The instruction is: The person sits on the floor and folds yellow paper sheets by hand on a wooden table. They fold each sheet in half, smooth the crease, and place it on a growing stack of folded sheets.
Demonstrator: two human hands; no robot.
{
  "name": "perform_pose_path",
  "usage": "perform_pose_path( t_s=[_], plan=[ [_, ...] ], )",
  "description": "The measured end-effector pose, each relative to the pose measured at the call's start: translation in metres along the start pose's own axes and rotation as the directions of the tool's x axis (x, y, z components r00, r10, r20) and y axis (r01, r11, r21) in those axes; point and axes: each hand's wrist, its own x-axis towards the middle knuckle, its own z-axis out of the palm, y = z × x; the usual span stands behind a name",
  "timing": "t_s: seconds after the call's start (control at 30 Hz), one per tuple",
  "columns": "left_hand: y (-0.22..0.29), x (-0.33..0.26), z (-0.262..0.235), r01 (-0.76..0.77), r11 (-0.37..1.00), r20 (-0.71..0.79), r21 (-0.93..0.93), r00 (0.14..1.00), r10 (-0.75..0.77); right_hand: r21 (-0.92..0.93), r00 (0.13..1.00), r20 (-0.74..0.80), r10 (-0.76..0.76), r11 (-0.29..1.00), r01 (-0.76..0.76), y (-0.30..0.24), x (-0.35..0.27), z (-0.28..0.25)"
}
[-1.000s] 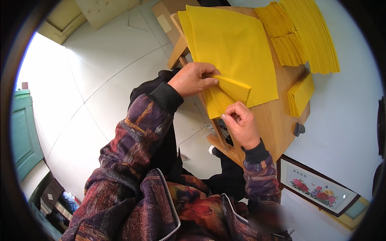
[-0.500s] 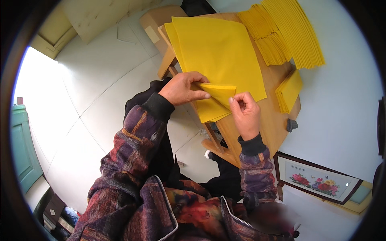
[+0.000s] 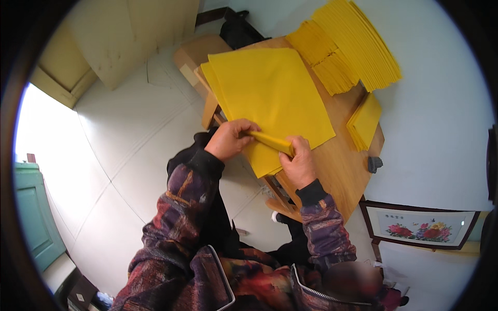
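Through the head camera I see the left hand (image 3: 232, 139) with its fingers closed on one end of a narrow, folded yellow cloth piece (image 3: 271, 141); the right hand (image 3: 299, 163) grips its other end. I hold it over broad, flat yellow cloth sheets (image 3: 275, 88) on the light-brown wooden desk (image 3: 337, 171).

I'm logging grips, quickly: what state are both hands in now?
Left hand: closed, holding the folded yellow cloth at its left end.
Right hand: closed, holding the same cloth's right end.
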Motion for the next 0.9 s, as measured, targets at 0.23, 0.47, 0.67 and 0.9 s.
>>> perform_pose_path(
  t_s=[0.23, 0.47, 0.67, 0.9],
  plan=[
    [0.013, 0.001, 0.003, -0.157, 0.939, -0.058, 0.306, 0.981, 0.183, 0.028, 0.989, -0.119, -0.089, 0.995, 0.093, 0.0, 0.01, -0.008],
    [0.015, -0.003, 0.016, -0.073, 0.98, -0.216, 0.187, 0.97, 0.114, 0.028, 0.967, -0.225, -0.123, 0.991, 0.133, 0.025, 0.0, -0.063],
    [0.003, -0.002, 0.015, -0.076, 0.98, -0.253, 0.186, 0.96, 0.123, 0.041, 0.981, -0.195, 0.012, 0.999, -0.004, 0.071, -0.094, -0.103],
    [-0.007, 0.003, 0.011, -0.058, 0.972, -0.282, 0.228, 0.952, 0.123, 0.142, 0.952, -0.246, 0.183, 0.978, -0.151, 0.12, -0.197, -0.11]
  ],
)
